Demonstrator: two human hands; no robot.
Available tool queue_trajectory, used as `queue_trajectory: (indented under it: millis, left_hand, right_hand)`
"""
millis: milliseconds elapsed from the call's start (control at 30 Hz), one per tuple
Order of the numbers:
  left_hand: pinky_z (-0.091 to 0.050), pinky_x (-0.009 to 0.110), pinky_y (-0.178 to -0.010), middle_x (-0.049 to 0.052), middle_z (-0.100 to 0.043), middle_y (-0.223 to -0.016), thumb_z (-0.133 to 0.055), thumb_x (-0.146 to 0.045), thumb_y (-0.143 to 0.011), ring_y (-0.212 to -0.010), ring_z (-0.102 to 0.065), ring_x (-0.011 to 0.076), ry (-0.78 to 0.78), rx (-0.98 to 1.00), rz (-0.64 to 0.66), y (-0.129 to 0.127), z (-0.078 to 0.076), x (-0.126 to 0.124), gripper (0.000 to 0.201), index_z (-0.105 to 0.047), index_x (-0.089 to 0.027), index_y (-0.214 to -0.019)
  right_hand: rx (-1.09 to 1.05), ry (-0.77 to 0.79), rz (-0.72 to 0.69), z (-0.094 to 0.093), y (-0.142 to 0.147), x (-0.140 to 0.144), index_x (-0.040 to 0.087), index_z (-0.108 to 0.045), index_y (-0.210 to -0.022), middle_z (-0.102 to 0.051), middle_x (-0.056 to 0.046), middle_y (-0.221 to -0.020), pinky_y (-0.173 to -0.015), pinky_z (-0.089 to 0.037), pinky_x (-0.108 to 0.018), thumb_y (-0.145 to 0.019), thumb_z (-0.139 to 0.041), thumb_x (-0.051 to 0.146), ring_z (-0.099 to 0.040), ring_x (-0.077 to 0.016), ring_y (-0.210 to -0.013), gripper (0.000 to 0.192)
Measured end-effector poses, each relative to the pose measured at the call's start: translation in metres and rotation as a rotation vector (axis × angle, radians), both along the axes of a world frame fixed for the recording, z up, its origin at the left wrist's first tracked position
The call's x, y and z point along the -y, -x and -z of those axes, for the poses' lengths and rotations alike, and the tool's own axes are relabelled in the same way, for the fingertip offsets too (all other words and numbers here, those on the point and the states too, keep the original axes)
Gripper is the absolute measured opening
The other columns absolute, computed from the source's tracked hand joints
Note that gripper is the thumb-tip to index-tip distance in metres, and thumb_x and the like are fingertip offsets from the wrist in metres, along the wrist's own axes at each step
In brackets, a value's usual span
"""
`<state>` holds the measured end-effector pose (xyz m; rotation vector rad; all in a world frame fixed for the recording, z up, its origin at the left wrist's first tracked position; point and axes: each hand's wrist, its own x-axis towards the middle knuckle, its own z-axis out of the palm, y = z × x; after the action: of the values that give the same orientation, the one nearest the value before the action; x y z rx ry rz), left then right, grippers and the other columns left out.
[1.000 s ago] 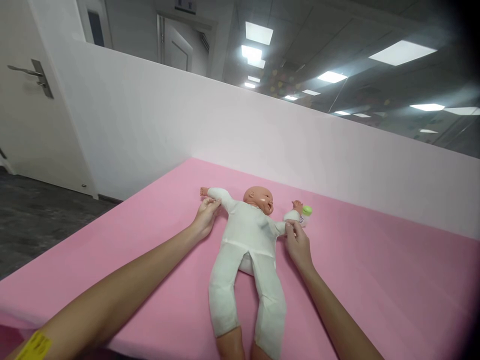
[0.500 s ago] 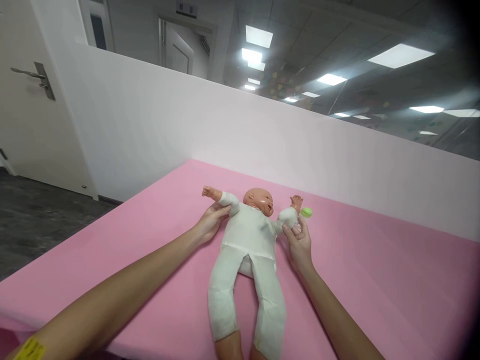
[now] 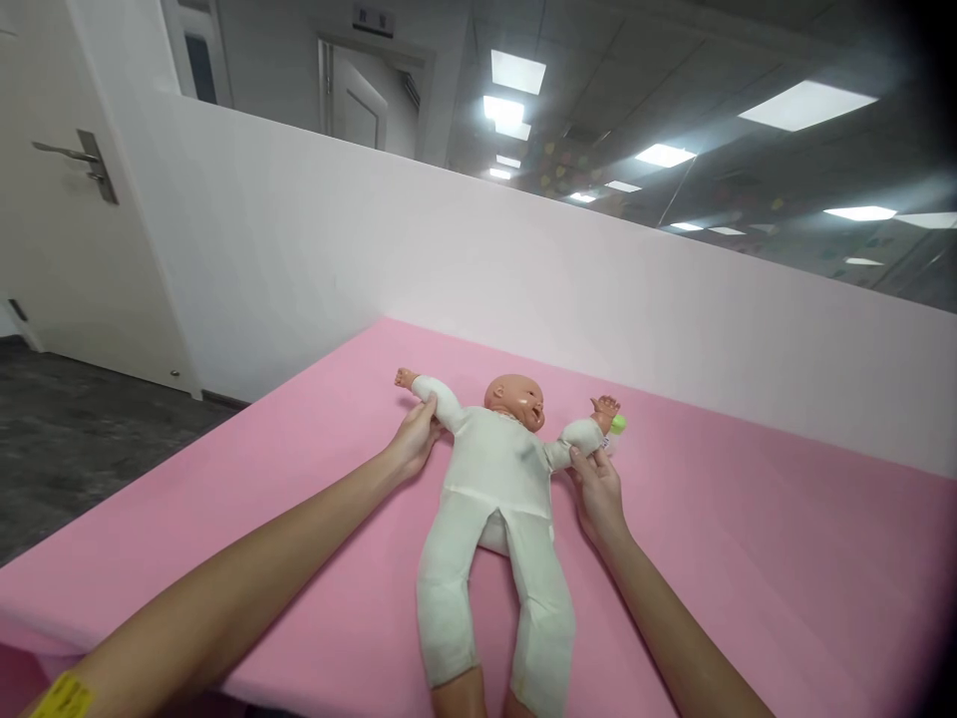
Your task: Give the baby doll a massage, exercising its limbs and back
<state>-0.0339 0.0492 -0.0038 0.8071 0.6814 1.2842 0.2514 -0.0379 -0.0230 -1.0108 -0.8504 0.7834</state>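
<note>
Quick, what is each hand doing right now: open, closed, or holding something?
Left hand: closed on the doll's arm.
Right hand: closed on the doll's other arm, beside a green-capped bottle.

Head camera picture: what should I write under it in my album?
Two hands, left hand and right hand, hold the arms of a baby doll lying face up on a pink mat.

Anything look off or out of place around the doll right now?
Nothing is spilled or damaged. The baby doll lies face up on the pink mat, left hand and right hand each gripping a sleeve. One oddity: a small green-capped bottle lies half hidden behind the doll's hand.
</note>
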Motion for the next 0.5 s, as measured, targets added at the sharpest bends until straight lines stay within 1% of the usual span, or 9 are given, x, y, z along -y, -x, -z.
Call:
queue_trajectory:
  millis: [100, 167, 267, 333, 400, 500]
  left_hand:
    - [-0.058, 0.035, -0.088, 0.015, -0.075, -0.110, -0.063, -0.043, -0.101, -0.096, -0.073, 0.0230, -0.011, -0.062, -0.036, 0.003, 0.002, -0.004, 0.031, -0.068, -0.013, -0.108]
    - [-0.059, 0.033, -0.079, 0.016, -0.076, -0.102, -0.065, -0.043, -0.099, -0.084, -0.073, 0.0213, -0.011, -0.153, -0.062, 0.006, 0.003, -0.007, 0.033, -0.070, -0.011, -0.100]
    - [-0.059, 0.030, -0.070, 0.017, -0.076, -0.088, -0.067, -0.045, -0.097, -0.069, -0.070, 0.0175, 0.029, -0.264, -0.090, 0.012, 0.005, -0.013, 0.038, -0.071, -0.008, -0.087]
    - [-0.059, 0.028, -0.069, 0.017, -0.076, -0.085, -0.070, -0.044, -0.096, -0.067, -0.070, 0.0167, 0.036, -0.274, -0.058, 0.015, 0.005, -0.015, 0.039, -0.072, -0.007, -0.084]
    - [-0.060, 0.027, -0.070, 0.017, -0.077, -0.086, -0.072, -0.043, -0.095, -0.068, -0.070, 0.0163, 0.041, -0.276, -0.014, 0.018, 0.004, -0.015, 0.037, -0.074, -0.007, -0.085]
    - [-0.061, 0.028, -0.070, 0.019, -0.077, -0.086, -0.074, -0.041, -0.093, -0.066, -0.071, 0.0171, 0.072, -0.282, 0.039, 0.020, 0.002, -0.014, 0.035, -0.075, -0.006, -0.086]
  right_hand:
    - [-0.014, 0.004, 0.020, 0.003, -0.002, -0.001, 0.024, -0.070, -0.120, -0.074, -0.006, -0.121, -0.099, -0.057, -0.038, -0.074, -0.088, 0.045, -0.068, -0.0237, -0.112, 0.054]
    - [-0.028, 0.005, 0.027, 0.005, -0.004, -0.002, 0.024, -0.070, -0.120, -0.074, -0.005, -0.117, -0.097, -0.058, -0.036, -0.073, -0.089, 0.045, -0.069, -0.0222, -0.109, 0.054]
    - [-0.054, 0.030, 0.033, 0.008, -0.007, -0.003, 0.025, -0.070, -0.118, -0.074, -0.003, -0.115, -0.084, -0.060, -0.030, -0.073, -0.088, 0.046, -0.070, -0.0192, -0.099, 0.052]
    - [-0.071, 0.060, 0.044, 0.010, -0.009, -0.004, 0.023, -0.070, -0.112, -0.074, -0.003, -0.110, -0.072, -0.060, -0.027, -0.073, -0.089, 0.047, -0.069, -0.0173, -0.088, 0.049]
    - [-0.087, 0.095, 0.050, 0.011, -0.012, -0.005, 0.022, -0.070, -0.106, -0.074, -0.002, -0.101, -0.062, -0.058, -0.025, -0.072, -0.089, 0.048, -0.067, -0.0157, -0.077, 0.046]
    - [-0.104, 0.146, 0.025, 0.011, -0.016, -0.006, 0.022, -0.070, -0.102, -0.074, -0.001, -0.089, -0.057, -0.058, -0.027, -0.072, -0.089, 0.047, -0.066, -0.0165, -0.071, 0.044]
